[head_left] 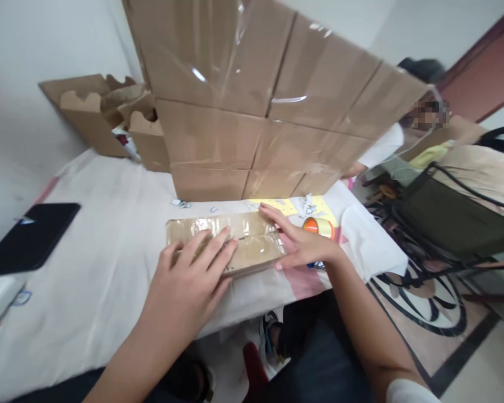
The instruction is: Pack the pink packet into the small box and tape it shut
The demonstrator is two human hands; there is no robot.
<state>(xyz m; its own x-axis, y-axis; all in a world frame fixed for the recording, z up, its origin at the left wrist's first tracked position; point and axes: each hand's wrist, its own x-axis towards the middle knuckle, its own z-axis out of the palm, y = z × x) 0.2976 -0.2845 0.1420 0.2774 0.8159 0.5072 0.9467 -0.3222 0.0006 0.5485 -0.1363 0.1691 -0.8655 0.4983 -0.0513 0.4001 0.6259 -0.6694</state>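
Note:
A long, low cardboard box (pixel 256 249) lies on the cloth-covered table in front of me, with shiny clear tape over its top. My left hand (pixel 197 263) rests on the box's left part, fingers spread over the tape. At the box's right end is my right hand (pixel 298 240), its thumb and fingers stretched apart around that end. Just beyond my right hand sits a roll of tape (pixel 319 228) with an orange core. Something small and blue, partly hidden by my right wrist, lies below the roll.
Stacked cardboard boxes (pixel 218 134) stand tall behind the work spot. Open cartons (pixel 147 140) are at the back left, a black tablet-like slab (pixel 33 235) at the left. Paper scraps (pixel 308 207) lie near the stack. A person sits beyond a dark chair (pixel 474 212) on the right.

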